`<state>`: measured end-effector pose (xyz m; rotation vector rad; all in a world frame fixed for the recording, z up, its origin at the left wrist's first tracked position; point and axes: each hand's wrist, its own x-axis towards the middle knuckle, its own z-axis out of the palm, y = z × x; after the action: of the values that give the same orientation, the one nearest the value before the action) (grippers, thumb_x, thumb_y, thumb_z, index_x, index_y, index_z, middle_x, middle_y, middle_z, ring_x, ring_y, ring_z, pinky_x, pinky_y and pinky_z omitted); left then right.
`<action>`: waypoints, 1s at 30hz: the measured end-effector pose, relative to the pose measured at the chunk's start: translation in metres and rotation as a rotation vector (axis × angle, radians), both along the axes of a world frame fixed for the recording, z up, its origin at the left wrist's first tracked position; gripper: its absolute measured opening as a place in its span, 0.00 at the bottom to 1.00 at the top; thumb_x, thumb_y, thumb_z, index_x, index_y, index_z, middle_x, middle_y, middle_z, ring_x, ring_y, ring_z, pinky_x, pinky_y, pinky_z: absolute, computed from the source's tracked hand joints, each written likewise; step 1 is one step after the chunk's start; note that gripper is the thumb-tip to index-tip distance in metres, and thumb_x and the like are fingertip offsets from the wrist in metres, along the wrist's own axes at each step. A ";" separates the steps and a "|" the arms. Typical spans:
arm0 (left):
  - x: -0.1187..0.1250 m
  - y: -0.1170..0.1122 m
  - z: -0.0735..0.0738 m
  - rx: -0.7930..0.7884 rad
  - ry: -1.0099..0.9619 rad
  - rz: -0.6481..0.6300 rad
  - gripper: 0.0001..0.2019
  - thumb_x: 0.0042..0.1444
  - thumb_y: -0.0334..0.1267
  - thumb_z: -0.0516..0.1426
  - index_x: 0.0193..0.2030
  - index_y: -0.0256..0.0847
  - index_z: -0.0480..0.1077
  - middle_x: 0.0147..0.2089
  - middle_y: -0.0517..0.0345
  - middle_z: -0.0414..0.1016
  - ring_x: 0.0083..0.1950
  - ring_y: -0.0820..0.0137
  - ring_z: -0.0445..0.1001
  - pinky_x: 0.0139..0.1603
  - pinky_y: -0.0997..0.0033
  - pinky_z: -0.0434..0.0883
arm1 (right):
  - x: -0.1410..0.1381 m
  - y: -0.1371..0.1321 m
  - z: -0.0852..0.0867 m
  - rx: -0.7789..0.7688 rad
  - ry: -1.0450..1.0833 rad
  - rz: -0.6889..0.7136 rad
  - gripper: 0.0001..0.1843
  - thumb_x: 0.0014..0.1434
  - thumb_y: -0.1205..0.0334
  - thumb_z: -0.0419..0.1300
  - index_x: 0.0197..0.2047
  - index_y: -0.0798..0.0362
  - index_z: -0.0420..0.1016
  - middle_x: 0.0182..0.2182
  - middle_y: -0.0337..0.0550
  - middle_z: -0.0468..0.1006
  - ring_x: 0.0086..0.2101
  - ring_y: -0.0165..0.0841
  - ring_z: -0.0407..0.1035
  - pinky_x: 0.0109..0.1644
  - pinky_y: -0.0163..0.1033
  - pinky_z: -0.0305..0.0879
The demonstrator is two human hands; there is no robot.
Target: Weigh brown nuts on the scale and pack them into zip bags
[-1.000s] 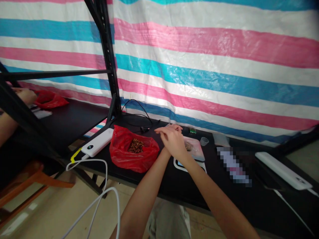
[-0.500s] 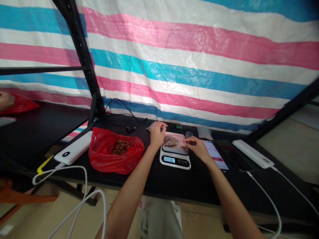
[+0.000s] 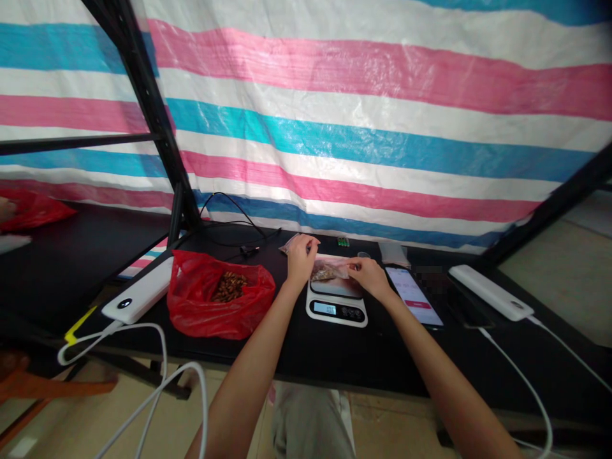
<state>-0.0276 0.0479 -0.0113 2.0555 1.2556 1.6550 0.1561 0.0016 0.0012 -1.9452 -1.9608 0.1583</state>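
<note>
A small clear plastic bag (image 3: pixel 327 271) with brownish pieces inside lies on the platform of a white kitchen scale (image 3: pixel 313 315), whose lit display shows digits. My right hand (image 3: pixel 367 275) is closed on the bag's right edge, its fingers pinched together. Above the scale's left side, my left hand (image 3: pixel 302 254) is closed with curled fingers; what they hold, if anything, I cannot make out. Just behind that hand sits another small bag (image 3: pixel 288 245), partly hidden. Left of my left forearm, an open red plastic bag (image 3: pixel 201 312) holds many brown pieces (image 3: pixel 230 287).
A phone with a lit screen (image 3: pixel 414 296) lies right of the scale. White power banks with cables stand at the left (image 3: pixel 138 296) and right (image 3: pixel 492 293). Behind are clear bags (image 3: pixel 393 253), green batteries (image 3: pixel 343 242) and a black cable (image 3: pixel 248 250). Another person's hand (image 3: pixel 6 209) shows far left.
My right hand has shifted slightly left and back, lifting the small bag's right edge a little. The left hand stays nearly in place. The view has moved slightly.
</note>
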 end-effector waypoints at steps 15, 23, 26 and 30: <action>0.008 0.006 -0.016 -0.064 0.049 -0.059 0.09 0.56 0.31 0.50 0.29 0.39 0.70 0.31 0.58 0.72 0.37 0.70 0.69 0.41 0.70 0.64 | -0.005 0.010 -0.006 0.003 0.036 -0.003 0.14 0.48 0.61 0.56 0.38 0.40 0.78 0.21 0.35 0.74 0.23 0.29 0.66 0.24 0.31 0.51; 0.008 0.008 -0.018 -0.090 0.010 -0.044 0.09 0.55 0.31 0.50 0.28 0.38 0.70 0.31 0.57 0.72 0.36 0.70 0.69 0.40 0.70 0.64 | 0.001 0.010 -0.003 -0.002 0.100 0.027 0.13 0.48 0.57 0.57 0.38 0.42 0.79 0.21 0.36 0.75 0.23 0.30 0.67 0.24 0.32 0.52; 0.006 0.010 -0.017 -0.088 -0.020 -0.029 0.10 0.55 0.31 0.50 0.28 0.38 0.70 0.31 0.57 0.72 0.36 0.70 0.69 0.40 0.70 0.64 | 0.018 0.010 0.005 0.018 0.180 0.055 0.12 0.49 0.55 0.57 0.35 0.45 0.80 0.24 0.37 0.77 0.25 0.31 0.68 0.25 0.32 0.53; 0.004 0.012 -0.017 -0.093 -0.057 -0.030 0.09 0.56 0.32 0.50 0.29 0.39 0.70 0.30 0.57 0.73 0.36 0.70 0.70 0.40 0.70 0.65 | 0.041 0.009 0.022 0.080 0.203 0.056 0.17 0.48 0.48 0.58 0.34 0.50 0.80 0.19 0.39 0.75 0.20 0.30 0.63 0.21 0.33 0.48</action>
<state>-0.0235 0.0597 -0.0286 1.9501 1.2524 1.5984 0.1975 0.0103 0.0233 -1.7513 -1.8608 0.2761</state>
